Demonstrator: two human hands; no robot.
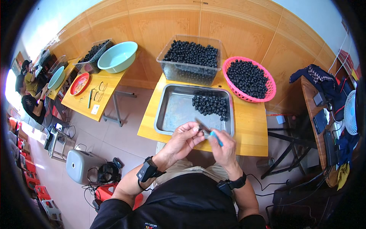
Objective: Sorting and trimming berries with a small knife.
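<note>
My left hand [182, 142] pinches a small, dark round piece [201, 130] between thumb and fingers, above the near edge of a metal tray [173, 108]. In my right hand [225, 149] is a knife [217, 138] with a blue handle. Its short blade, slightly blurred, points up and left beside the held piece; whether it touches cannot be made out. Several black, round, berry-sized pieces [209, 105] lie heaped in the tray's right half. My fingers partly hide the tray's near rim.
Behind the tray stands a clear plastic bin [187, 75] of black round pieces, with a pink basket [271, 88] of them to its right. A table at left bears a turquoise basin [118, 57] and red plate [80, 83]. Further left, people [34, 101] sit at tables.
</note>
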